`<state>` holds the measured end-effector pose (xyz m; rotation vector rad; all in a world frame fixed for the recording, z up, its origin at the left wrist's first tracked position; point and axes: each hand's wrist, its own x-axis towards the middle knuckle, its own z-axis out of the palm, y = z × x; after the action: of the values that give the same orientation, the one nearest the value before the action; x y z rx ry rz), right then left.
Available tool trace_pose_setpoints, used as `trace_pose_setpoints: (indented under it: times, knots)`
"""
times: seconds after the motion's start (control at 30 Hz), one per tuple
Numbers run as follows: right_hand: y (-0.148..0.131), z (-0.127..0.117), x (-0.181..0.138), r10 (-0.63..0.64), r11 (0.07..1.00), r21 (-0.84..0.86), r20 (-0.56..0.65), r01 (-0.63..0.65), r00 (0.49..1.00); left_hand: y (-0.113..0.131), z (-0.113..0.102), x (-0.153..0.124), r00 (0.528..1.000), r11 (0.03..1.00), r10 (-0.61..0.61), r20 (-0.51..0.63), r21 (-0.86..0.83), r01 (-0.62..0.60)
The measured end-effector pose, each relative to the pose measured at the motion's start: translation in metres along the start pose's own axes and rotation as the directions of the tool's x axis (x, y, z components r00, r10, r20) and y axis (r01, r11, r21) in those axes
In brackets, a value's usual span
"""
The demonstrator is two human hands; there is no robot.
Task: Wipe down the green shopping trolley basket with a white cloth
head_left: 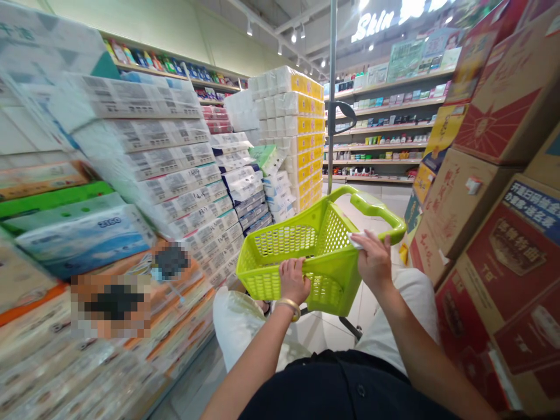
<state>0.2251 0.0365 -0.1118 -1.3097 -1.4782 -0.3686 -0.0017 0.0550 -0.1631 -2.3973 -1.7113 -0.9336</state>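
Observation:
A lime-green plastic shopping cart (286, 268) with slotted sides stands before me, its handle (376, 211) at the far right end. My left hand (294, 280), a gold bangle on its wrist, is closed over the near rim of the basket. In my right hand (375, 261) is a white cloth (356, 239), perhaps a folded tissue, pressed against the rim close to the handle. The palm side of both hands is hidden. A grey metal pole (331, 70) with a dark bracket rises behind the cart.
Stacks of wrapped tissue packs (184, 151) line the left side. Yellow-and-white paper rolls (291, 128) are piled beyond the cart. Cardboard cartons (459, 204) crowd the right. Shelves of small goods (385, 125) span the back. Part of the left stack is pixelated.

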Motion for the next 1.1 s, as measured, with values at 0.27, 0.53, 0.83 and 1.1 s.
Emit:
trace_pose_setpoints:
  times: [0.27, 0.53, 0.83, 1.1]
  knots:
    - [0.014, -0.007, 0.007, 0.031, 0.996, -0.076, -0.07, -0.036, 0.997, -0.003, 0.0, 0.0, 1.0, 1.0, 0.006, 0.011, -0.004, -0.006]
    - [0.006, -0.005, 0.002, 0.003, 0.998, -0.06, -0.022, -0.005, 1.0, 0.0, 0.002, 0.001, 1.0, 1.0, -0.012, -0.01, -0.014, 0.012]
    - [0.01, -0.009, 0.005, -0.013, 0.996, -0.089, -0.045, 0.009, 0.999, 0.0, -0.001, 0.002, 0.999, 0.998, -0.031, 0.021, -0.05, 0.032]
    - [0.056, -0.029, 0.033, 0.1, 0.981, -0.149, -0.171, -0.126, 0.98, 0.013, 0.005, 0.016, 0.994, 0.993, -0.056, 0.099, -0.1, 0.066]
